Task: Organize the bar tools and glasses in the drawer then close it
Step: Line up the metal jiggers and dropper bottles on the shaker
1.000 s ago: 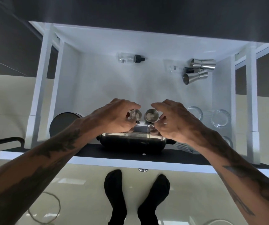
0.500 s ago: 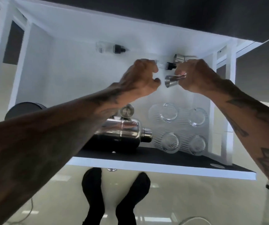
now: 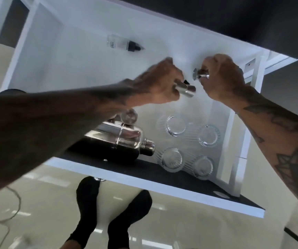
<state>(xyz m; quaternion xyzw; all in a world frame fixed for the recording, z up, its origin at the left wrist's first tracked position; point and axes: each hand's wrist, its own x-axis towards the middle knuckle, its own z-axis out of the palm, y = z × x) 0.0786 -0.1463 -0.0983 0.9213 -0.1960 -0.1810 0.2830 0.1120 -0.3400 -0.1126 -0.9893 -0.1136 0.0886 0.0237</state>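
The white drawer [image 3: 83,72] stands pulled out below me. My left hand [image 3: 159,83] is closed on a steel jigger [image 3: 185,89] above the drawer's back right. My right hand [image 3: 222,78] grips a second steel jigger [image 3: 199,74] just beside it. A black dropper tip [image 3: 186,81] peeks out between the hands. A steel cocktail shaker [image 3: 124,139] lies on its side at the front, with small steel cups [image 3: 129,116] behind it. Several ribbed glasses [image 3: 176,125] stand at the front right. A clear dropper bottle [image 3: 123,44] lies at the back.
A dark round object [image 3: 9,91] shows at the drawer's left, mostly hidden by my left forearm. The drawer's black front edge [image 3: 180,178] faces me. My feet in black socks [image 3: 108,212] stand on the pale floor, with a cable [image 3: 6,212] at the left.
Both hands moved from the small cups by the shaker to the back right. Each has taken hold of a jigger and lifted it. The view has swung right.
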